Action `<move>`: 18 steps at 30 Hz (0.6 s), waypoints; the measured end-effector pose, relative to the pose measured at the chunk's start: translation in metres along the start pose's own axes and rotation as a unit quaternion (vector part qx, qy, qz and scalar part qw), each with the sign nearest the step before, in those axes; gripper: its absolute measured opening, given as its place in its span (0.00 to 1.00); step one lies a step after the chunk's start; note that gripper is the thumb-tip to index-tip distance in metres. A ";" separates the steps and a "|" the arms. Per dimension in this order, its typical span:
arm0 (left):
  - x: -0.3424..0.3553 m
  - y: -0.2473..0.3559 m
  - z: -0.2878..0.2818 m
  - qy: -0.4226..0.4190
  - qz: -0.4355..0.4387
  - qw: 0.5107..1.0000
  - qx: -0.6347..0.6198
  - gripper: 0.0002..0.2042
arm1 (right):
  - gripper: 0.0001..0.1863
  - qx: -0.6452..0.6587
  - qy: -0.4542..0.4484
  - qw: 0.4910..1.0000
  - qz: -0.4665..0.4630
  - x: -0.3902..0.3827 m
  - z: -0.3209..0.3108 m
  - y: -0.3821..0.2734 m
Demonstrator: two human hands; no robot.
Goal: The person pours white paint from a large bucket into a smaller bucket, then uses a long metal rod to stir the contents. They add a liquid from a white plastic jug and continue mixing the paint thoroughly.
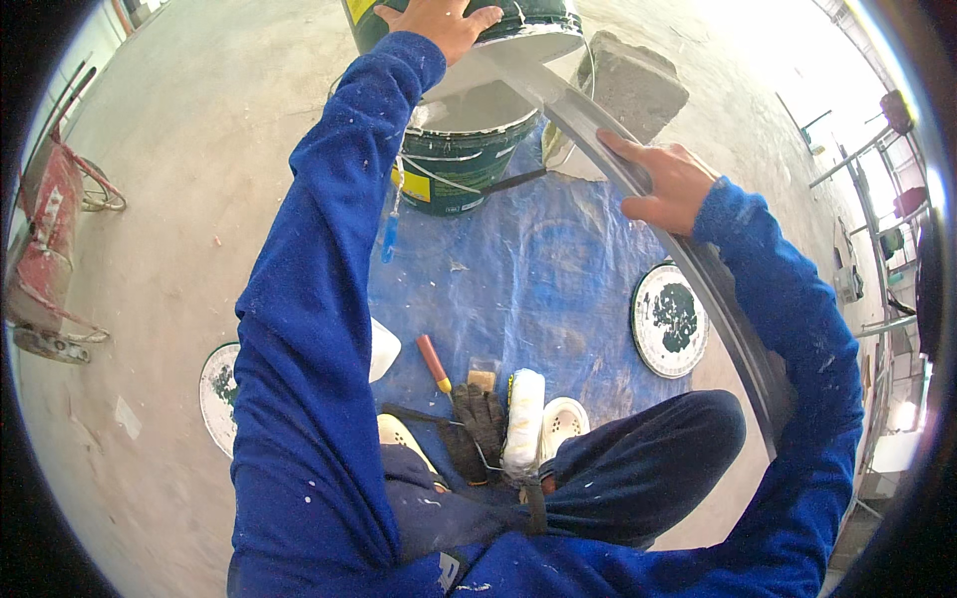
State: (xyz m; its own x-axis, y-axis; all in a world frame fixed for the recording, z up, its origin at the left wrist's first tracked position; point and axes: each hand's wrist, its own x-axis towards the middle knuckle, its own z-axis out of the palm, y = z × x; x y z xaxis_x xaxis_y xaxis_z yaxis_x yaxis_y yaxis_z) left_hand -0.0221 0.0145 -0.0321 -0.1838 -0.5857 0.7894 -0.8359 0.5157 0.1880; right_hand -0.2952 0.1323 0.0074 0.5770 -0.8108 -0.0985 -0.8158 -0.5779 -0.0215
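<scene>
Grey strip (720,309) is gripped by the right hand (668,182), left hand (439,22) splayed against bucket (533,22).

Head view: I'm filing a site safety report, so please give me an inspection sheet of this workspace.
Surface: wrinkled blue sheet on the floor.
Job's things: upper bucket tipped over the lower bucket, which holds white contents; long grey strip.
Clutter: stained right lid, left lid, paint roller, dark glove, red-handled tool.
Hands: left hand spread on the upper bucket; right hand holding the strip.
Cables: looped line, cable or hose unclear.
Surroundings: red equipment, grey block.
</scene>
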 end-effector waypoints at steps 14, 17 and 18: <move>0.000 -0.001 0.001 0.008 -0.009 1.000 -0.011 0.19 | 0.44 0.062 -0.166 0.981 0.073 -0.051 -0.012 -0.004; -0.002 0.005 -0.003 -0.092 -0.147 0.982 0.077 0.19 | 0.43 0.111 -0.154 0.979 0.073 -0.067 -0.013 -0.003; -0.002 0.006 -0.003 -0.068 -0.120 0.988 0.063 0.18 | 0.43 0.125 -0.153 0.977 0.086 -0.073 -0.013 -0.001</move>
State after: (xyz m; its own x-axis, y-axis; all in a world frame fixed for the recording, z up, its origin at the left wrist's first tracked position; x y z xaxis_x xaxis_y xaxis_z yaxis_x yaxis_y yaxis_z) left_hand -0.0246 0.0209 -0.0308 -0.0328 -0.7649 0.6433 -0.9203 0.2742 0.2791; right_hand -0.3361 0.1907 0.0272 0.4233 -0.8058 -0.4142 -0.9057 -0.3647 -0.2161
